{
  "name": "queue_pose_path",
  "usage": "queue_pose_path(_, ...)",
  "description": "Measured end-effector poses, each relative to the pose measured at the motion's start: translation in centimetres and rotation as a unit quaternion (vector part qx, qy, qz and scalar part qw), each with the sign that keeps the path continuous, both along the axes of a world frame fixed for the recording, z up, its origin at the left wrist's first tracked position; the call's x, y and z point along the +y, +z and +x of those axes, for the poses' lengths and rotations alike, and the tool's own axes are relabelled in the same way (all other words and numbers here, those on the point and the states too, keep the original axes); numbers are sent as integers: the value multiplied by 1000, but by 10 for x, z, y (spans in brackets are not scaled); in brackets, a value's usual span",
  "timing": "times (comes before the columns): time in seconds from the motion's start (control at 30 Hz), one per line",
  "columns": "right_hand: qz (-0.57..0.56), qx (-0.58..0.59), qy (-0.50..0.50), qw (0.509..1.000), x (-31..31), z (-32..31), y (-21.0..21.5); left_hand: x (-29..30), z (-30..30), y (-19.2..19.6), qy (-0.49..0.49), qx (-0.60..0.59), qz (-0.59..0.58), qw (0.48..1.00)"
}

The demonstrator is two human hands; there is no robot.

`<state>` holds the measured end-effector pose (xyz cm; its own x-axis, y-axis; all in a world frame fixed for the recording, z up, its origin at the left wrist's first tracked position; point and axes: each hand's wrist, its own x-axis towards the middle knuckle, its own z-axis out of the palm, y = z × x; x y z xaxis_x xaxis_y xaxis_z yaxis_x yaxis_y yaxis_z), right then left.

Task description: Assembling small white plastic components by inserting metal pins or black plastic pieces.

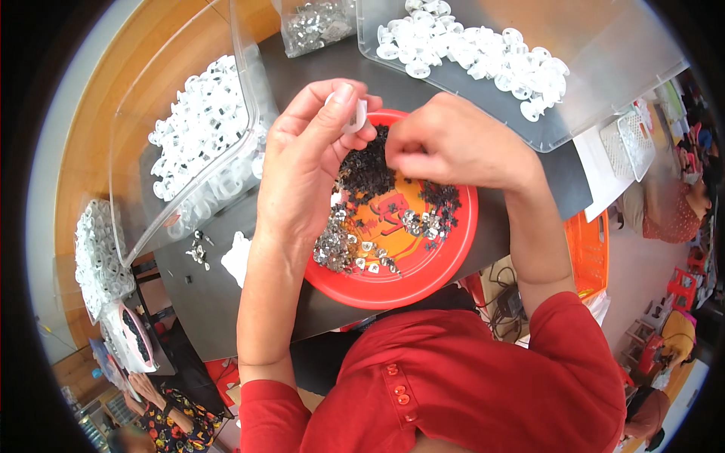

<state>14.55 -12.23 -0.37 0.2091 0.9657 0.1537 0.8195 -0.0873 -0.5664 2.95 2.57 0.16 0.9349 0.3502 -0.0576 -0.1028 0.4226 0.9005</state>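
Note:
Between the thumb and fingers of my left hand is a small white plastic part, raised above the far left rim of a round red tray. My right hand is closed, fingertips pinched together over the tray's far side, beside a heap of small black pieces. Whatever it pinches, if anything, is hidden. Small silvery metal pieces lie at the tray's left, and more black pieces at its right. The two hands are apart.
White plastic parts fill a clear bin at left and lie in another clear bin at far right. A bag of metal pieces stands at the back. Loose metal bits are on the dark table. Another person's hands show lower left.

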Motion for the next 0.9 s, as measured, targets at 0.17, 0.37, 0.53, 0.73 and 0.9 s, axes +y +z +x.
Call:
queue_pose_path(0.17,138,187,-67,970,-3,12,6,-2,2,-1,-8,-4,-3,1000)
queue_pose_path(0.37,257,282,-51,923,9,5,2,-4,0,-1,-21,46,4,999)
queue_pose_path(0.53,294,229,-29,927,10,3,2,0,-2,0,-32,35,6,999)
queue_pose_path(0.73,326,201,-34,923,11,1,3,4,-3,-2,-70,27,-76,994)
queue_pose_path(0.9,361,100,-48,926,11,0,3,5,-3,-2,-96,5,-100,990)
